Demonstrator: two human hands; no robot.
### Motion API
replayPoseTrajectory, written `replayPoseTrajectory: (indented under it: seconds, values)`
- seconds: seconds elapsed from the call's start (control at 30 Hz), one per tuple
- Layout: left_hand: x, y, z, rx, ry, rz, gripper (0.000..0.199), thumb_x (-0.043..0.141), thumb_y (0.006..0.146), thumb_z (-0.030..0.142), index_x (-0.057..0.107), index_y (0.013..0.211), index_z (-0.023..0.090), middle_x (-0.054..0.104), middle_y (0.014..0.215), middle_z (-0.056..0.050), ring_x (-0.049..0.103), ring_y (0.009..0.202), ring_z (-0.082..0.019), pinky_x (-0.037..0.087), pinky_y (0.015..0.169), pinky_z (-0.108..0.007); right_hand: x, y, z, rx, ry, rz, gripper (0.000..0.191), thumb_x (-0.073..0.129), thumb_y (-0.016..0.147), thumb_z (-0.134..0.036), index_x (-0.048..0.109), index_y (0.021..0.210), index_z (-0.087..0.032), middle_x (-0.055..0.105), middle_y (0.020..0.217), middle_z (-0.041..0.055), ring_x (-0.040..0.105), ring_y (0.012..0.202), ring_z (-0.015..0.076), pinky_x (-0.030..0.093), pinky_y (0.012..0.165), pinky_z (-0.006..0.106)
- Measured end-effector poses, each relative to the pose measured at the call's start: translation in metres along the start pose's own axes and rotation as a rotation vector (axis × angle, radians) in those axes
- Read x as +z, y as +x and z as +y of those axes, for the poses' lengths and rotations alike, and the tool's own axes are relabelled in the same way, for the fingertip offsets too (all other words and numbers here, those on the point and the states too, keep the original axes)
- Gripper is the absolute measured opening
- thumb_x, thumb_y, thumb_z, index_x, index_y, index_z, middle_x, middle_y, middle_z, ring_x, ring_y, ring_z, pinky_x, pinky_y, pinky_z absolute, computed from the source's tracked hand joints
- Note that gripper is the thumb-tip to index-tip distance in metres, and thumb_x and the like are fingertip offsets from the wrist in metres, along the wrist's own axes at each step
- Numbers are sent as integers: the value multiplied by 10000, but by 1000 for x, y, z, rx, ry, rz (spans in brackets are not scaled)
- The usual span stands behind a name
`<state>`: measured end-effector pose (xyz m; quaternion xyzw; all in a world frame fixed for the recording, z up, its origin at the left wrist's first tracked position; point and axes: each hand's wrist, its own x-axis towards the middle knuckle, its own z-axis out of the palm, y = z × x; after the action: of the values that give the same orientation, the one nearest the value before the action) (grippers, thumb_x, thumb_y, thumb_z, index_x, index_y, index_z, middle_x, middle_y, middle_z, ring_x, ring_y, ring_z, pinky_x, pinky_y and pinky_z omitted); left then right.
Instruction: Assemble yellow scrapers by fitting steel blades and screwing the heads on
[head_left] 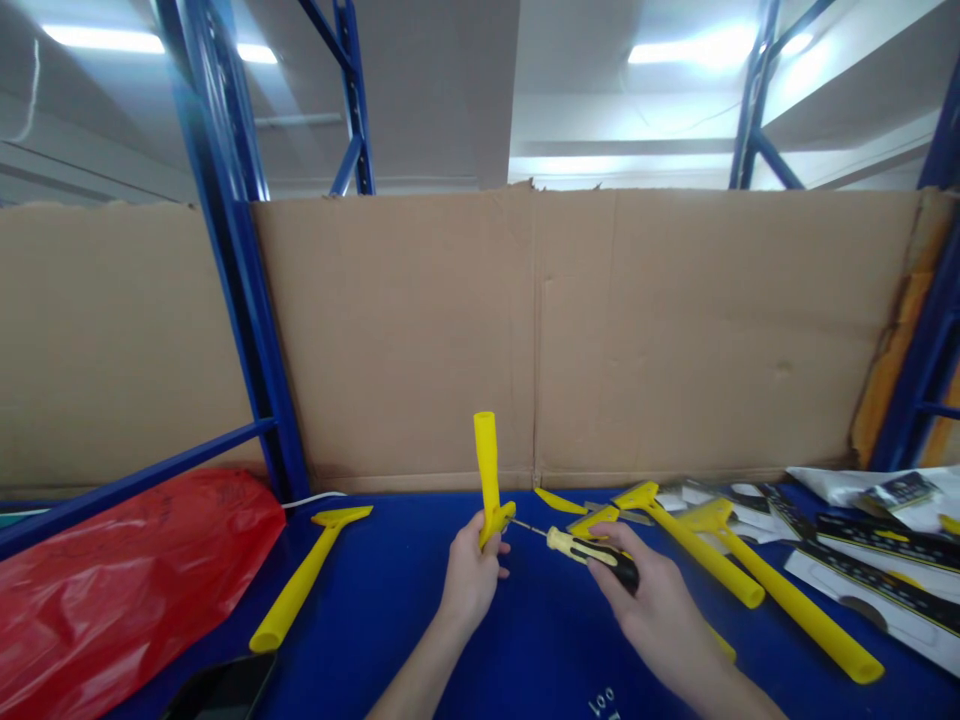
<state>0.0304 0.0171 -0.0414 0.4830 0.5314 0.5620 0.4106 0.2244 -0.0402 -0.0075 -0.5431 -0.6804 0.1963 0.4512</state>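
Observation:
My left hand is closed round the head of a yellow scraper, whose tubular handle points up. In my right hand is a screwdriver with a cream and black handle. Its thin shaft points left, and the tip meets or nearly meets the scraper's head; exact contact is too small to tell. Just beyond the screwdriver lie loose yellow scraper parts. To the right, two more yellow scrapers, one nearer and one farther right, lie on the blue tabletop.
Another yellow scraper lies at left, near a red plastic bag and a dark phone-like object. Printed cards and plastic packaging crowd the right. A cardboard panel and blue metal posts stand behind.

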Motion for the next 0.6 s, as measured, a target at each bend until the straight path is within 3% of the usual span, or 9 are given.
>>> replayPoseTrajectory:
  seconds: [0.1,0.2,0.3,0.6]
  values:
    - [0,0,0,9,-3,0,238,603,743,144,608,980,123,629,939,-90,618,690,-137,480,419,-164,-1,-3,-2,-38,-91,6,217,479,821,-350,589,966,-233,687,825,41,612,633,193,463,563,289]
    - [0,0,0,21,3,2,245,614,739,158,610,981,121,635,933,-94,620,680,-140,483,416,-171,-1,-2,-5,-7,-101,-6,221,459,832,-386,589,917,-229,656,708,23,575,572,186,402,500,272]
    - [0,0,-1,47,-5,6,246,623,734,179,620,974,125,637,931,-90,618,685,-143,483,412,-171,-1,-1,-8,50,-27,-37,230,439,833,-411,576,861,-227,588,585,-13,503,478,158,347,455,255]
    - [0,1,-3,126,-57,11,269,610,739,205,640,1000,143,647,931,-67,614,702,-139,507,451,-180,1,4,-5,227,209,-64,323,439,791,-464,589,814,-178,569,516,-16,432,425,118,299,410,228]
